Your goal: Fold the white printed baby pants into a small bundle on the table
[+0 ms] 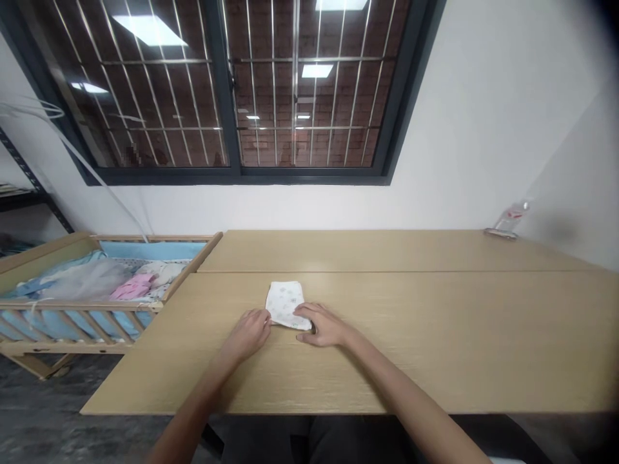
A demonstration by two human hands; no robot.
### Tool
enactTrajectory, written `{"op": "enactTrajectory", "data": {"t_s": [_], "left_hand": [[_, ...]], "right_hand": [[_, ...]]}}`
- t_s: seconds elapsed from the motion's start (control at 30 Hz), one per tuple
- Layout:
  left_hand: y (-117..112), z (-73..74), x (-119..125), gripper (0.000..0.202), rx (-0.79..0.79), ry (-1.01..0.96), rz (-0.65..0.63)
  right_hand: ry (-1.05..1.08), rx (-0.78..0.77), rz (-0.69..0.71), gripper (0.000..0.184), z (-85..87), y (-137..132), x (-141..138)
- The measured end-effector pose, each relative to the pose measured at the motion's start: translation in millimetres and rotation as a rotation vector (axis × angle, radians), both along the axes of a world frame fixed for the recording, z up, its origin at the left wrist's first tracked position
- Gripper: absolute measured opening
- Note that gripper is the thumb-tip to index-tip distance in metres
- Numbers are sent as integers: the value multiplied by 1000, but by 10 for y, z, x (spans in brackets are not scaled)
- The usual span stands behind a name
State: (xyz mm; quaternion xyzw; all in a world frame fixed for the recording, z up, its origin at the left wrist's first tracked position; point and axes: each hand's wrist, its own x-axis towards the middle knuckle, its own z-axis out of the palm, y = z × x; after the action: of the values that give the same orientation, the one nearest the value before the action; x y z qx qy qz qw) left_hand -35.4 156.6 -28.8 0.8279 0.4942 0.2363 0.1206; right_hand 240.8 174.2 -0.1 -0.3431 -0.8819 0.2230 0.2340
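Note:
A small folded white cloth with a faint print (285, 301) lies on the wooden table (435, 335), a little left of centre. My left hand (249, 335) rests palm down with its fingertips on the cloth's near left corner. My right hand (323, 325) lies on the near right corner, fingers curled and pinching the cloth's edge. Both forearms reach in from the bottom of the view.
A wooden baby cot (91, 303) with blue lining and pink and grey clothes stands against the table's left end. A clear plastic bottle (509, 222) lies at the far right corner. A barred window fills the wall behind. Dark shelving stands at far left.

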Motion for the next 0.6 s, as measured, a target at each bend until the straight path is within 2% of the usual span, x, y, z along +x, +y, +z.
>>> {"op": "enactTrajectory", "data": {"t_s": [0.13,0.3,0.4,0.53,0.6], "left_hand": [[210,136,-51,34,-100,-100,-4],[426,203,-68,42,-176,-177,-33],[590,151,-10,43,-179,-172,58],[819,77,109,39,-160,-104,232],[883,37,176,35,-147,-59,308]], "right_hand": [[76,-103,-99,21,-16,242,-72],[253,-157,-306,26,-82,563,-155],[330,-167,-408,25,-173,735,-215],[257,-172,-623,16,-276,897,-296],[228,-165,-701,16,-313,935,-324]]}}
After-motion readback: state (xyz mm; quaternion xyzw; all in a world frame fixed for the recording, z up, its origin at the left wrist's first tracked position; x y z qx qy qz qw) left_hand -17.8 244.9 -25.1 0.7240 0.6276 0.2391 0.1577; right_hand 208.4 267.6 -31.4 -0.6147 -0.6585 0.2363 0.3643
